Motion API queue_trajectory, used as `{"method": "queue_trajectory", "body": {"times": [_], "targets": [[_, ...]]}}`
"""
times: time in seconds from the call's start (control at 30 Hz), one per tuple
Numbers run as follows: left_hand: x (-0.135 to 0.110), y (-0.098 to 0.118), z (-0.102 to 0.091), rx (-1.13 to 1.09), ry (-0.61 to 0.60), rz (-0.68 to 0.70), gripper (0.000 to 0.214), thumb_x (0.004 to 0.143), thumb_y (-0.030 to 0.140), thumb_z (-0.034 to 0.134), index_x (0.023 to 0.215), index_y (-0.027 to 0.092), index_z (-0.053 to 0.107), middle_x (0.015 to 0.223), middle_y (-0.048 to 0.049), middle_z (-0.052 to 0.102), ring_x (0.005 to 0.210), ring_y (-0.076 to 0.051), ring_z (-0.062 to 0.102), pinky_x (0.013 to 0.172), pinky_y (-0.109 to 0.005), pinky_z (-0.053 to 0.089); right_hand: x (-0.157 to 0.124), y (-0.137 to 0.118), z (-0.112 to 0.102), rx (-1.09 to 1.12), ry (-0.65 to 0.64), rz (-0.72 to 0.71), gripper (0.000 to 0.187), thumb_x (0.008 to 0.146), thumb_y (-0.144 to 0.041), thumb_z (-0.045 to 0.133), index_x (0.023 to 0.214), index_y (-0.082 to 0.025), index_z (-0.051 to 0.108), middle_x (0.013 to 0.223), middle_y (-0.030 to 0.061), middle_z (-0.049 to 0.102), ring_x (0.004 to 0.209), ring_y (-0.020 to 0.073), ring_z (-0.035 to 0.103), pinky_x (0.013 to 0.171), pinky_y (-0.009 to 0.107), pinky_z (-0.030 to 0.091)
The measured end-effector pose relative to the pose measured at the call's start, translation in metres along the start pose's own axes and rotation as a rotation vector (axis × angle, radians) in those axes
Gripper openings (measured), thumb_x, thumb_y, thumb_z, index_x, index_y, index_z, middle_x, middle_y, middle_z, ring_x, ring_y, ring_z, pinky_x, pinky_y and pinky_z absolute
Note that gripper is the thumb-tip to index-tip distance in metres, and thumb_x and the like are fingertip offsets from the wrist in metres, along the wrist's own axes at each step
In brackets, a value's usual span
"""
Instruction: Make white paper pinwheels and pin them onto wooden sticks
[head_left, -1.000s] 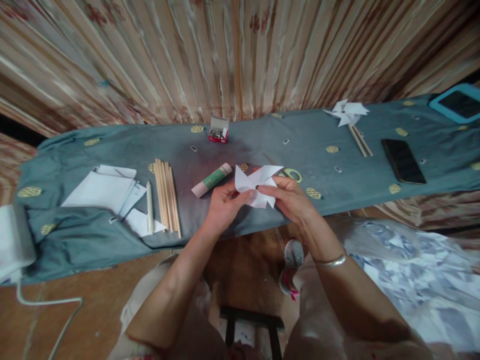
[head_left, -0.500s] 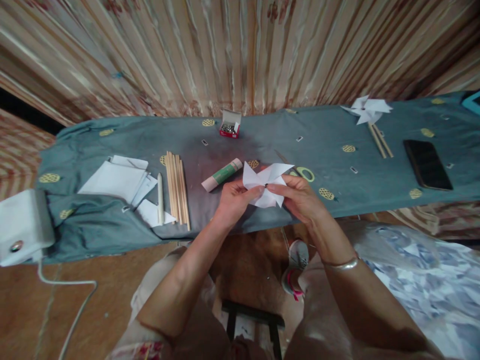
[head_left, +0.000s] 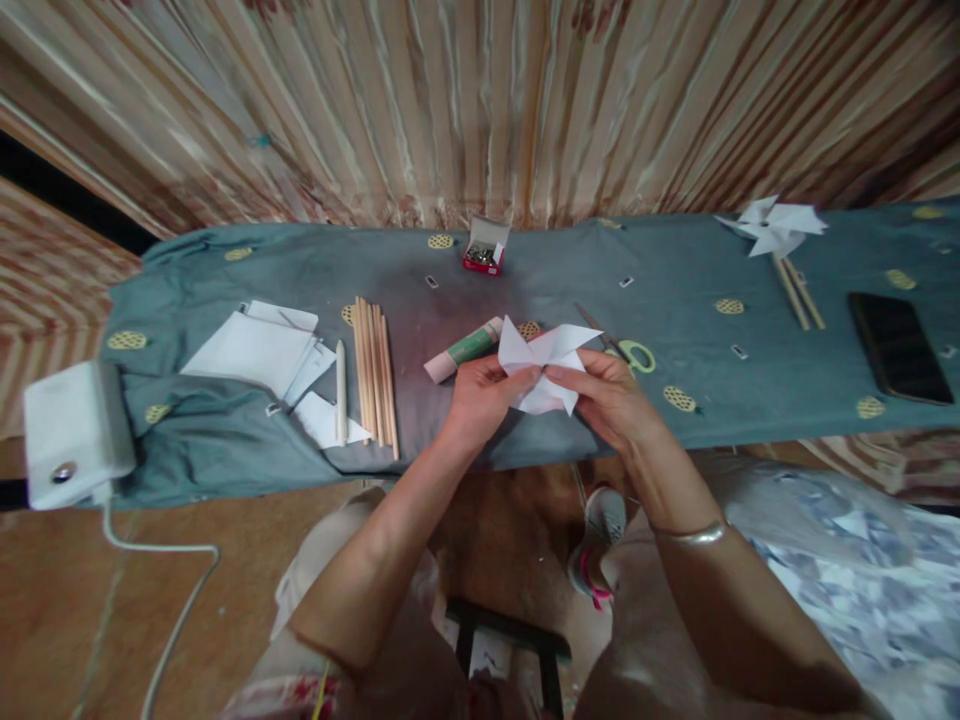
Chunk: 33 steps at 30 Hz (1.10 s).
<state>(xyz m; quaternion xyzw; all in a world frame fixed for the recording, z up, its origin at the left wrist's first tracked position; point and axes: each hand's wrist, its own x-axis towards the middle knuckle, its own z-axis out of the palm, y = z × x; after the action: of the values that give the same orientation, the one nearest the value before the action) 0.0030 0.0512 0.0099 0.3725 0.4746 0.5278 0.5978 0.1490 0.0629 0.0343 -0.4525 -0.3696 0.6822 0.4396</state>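
A white paper pinwheel [head_left: 551,346] is held over the front edge of the cloth-covered table. My left hand [head_left: 484,400] grips its left side, and my right hand [head_left: 611,395] grips its right side. Both thumbs meet at its centre, where a small dark spot shows between them. My other fingers are mostly hidden behind the paper. Just left of the pinwheel lies a glue stick or tube with a green label [head_left: 465,350]. Scissors with pale green handles [head_left: 639,356] lie beyond my right hand.
A small red box of metal pins [head_left: 484,256] stands open at the back. To the left are wooden sticks [head_left: 377,375], a white pencil-like stick [head_left: 341,392], paper sheets [head_left: 244,352] and a white device [head_left: 71,435]. Another pinwheel [head_left: 780,226] and a phone [head_left: 898,346] lie right.
The view has shifted, so the table's things sit further right in the picture. Both hands still hold the pinwheel, and the thumbs now cover more of its centre.
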Motion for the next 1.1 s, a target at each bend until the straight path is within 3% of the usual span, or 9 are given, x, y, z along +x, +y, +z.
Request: {"method": "queue_trajectory", "body": {"times": [0.47,0.6,0.77,0.97,1.1], "targets": [[0.009,0.004,0.001,-0.024,0.039,0.003,0.022,0.064,0.038,0.079,0.075,0.019,0.075,0.074,-0.0025,0.074,0.067,-0.017,0.066,0.067,-0.032,0.053,0.01,0.003,0.003,-0.06,0.093,-0.162,0.029,0.055,-0.038,0.088,0.067,-0.024,0.066,0.073,-0.0031,0.068,0.066,0.0134,0.058,0.067,0.029,0.05],[0.01,0.005,0.001,0.02,0.047,0.002,0.025,0.066,0.042,0.079,0.073,0.019,0.074,0.069,-0.0019,0.072,0.069,-0.018,0.067,0.069,-0.032,0.052,0.009,0.005,0.001,-0.222,0.194,-0.364,0.025,0.059,-0.032,0.087,0.067,-0.025,0.064,0.097,0.001,0.067,0.092,0.0184,0.062,0.087,0.034,0.05],[0.009,0.007,0.002,-0.05,0.068,-0.027,0.017,0.061,0.034,0.08,0.07,0.02,0.074,0.067,0.0001,0.073,0.064,-0.016,0.065,0.068,-0.03,0.051,0.001,0.002,-0.001,-0.508,0.328,-0.515,0.024,0.067,-0.031,0.083,0.073,-0.024,0.061,0.144,0.0027,0.048,0.134,0.0251,0.045,0.116,0.043,0.029],[0.008,0.011,0.007,-0.09,0.1,-0.054,0.018,0.058,0.032,0.081,0.069,0.02,0.075,0.069,-0.001,0.073,0.062,-0.016,0.063,0.065,-0.029,0.05,-0.005,0.002,-0.005,-0.836,0.361,-0.744,0.042,0.075,-0.036,0.077,0.112,-0.026,0.058,0.157,0.0071,0.03,0.146,0.0303,0.03,0.116,0.057,0.029],[0.006,0.014,0.008,-0.095,0.079,-0.038,0.018,0.056,0.032,0.082,0.067,0.019,0.075,0.066,-0.001,0.072,0.06,-0.014,0.061,0.064,-0.028,0.049,-0.007,0.003,-0.006,-0.968,0.286,-0.846,0.021,0.084,-0.031,0.069,0.104,-0.027,0.063,0.157,0.0049,0.031,0.145,0.0293,0.032,0.115,0.056,0.032]]}}
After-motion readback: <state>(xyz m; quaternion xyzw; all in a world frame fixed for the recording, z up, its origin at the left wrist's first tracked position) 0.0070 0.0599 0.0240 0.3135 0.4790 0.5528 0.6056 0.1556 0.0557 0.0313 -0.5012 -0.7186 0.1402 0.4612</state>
